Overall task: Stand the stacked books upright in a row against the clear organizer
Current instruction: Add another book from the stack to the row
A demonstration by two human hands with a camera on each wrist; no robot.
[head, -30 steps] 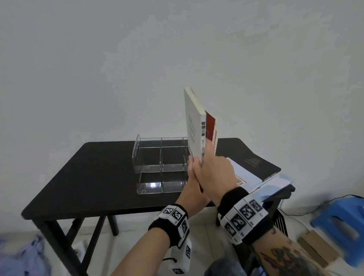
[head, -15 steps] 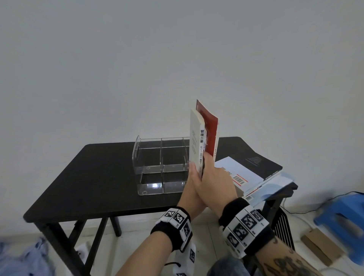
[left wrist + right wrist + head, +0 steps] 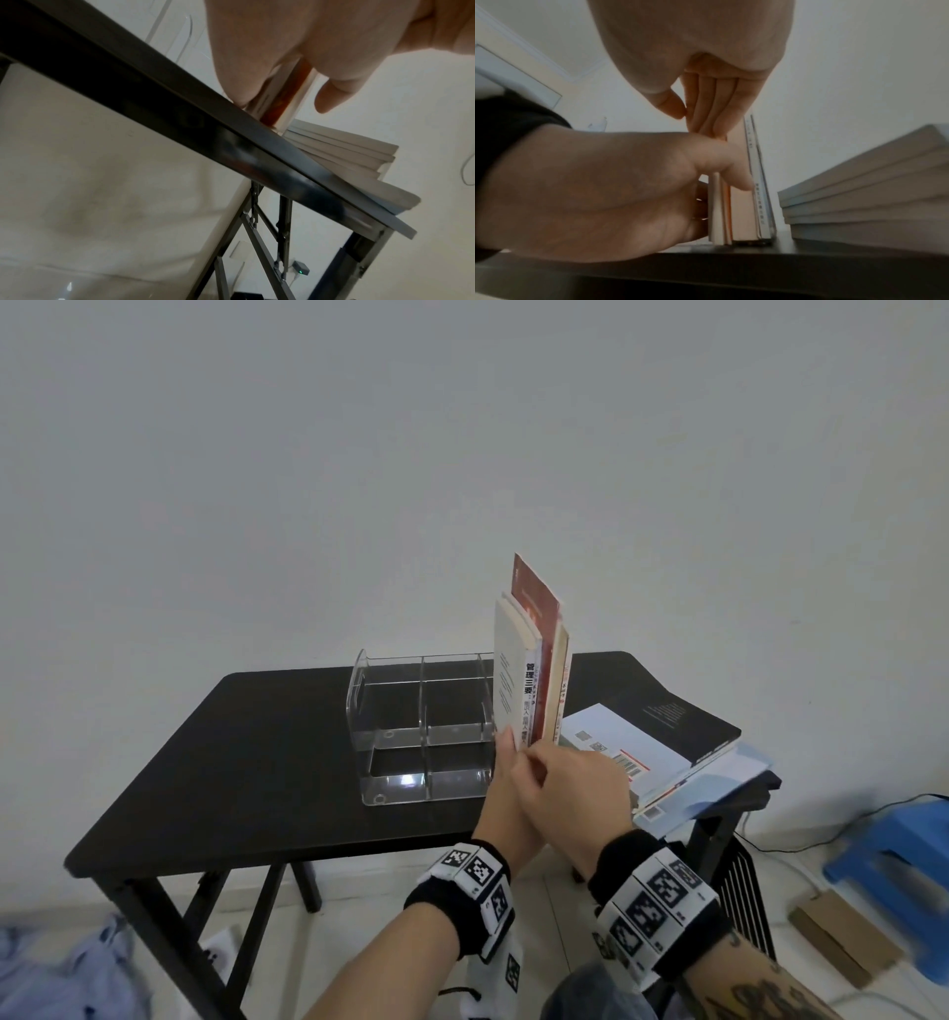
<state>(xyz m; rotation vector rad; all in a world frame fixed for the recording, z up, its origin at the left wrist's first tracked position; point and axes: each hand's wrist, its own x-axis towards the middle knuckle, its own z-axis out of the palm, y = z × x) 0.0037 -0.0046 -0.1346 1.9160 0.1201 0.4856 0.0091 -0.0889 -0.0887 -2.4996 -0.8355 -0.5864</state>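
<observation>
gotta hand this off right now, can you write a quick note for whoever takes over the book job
Left hand: grips the near bottom corner of the upright books, at the white book's side.
Right hand: steadies the same books from their right, thumb on the spines.
Three books stand on the black table at the right end of the clear organizer; whether they touch it cannot be told.
Done: three upright.
Left: the stack of flat books lying to the right, near the table's right edge, has to be stood up in the row. Keep a grip until the row holds.
</observation>
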